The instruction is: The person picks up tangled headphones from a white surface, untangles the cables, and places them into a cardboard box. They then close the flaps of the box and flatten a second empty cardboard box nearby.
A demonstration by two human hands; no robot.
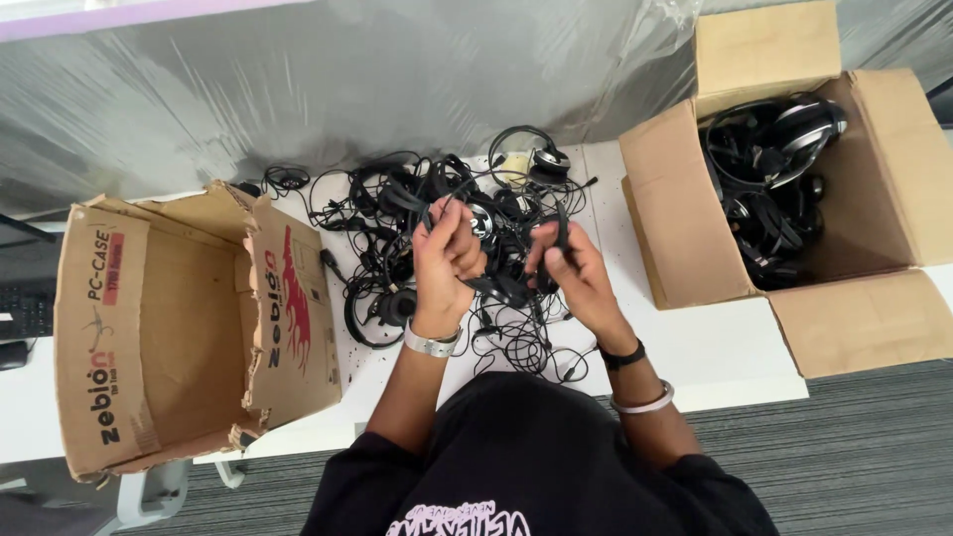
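Two hands work over a big pile of black headsets [447, 248] on a white table [715, 342]. The left hand [447, 260] pinches a thin wire. The right hand [574, 270] grips a headset band. An empty box [169, 328] lies left; a box full of headsets [794, 189] sits right.

The tangled headsets [447, 248] blur into one black knot, individual cords untraceable, and each hand's grip hides what it holds.
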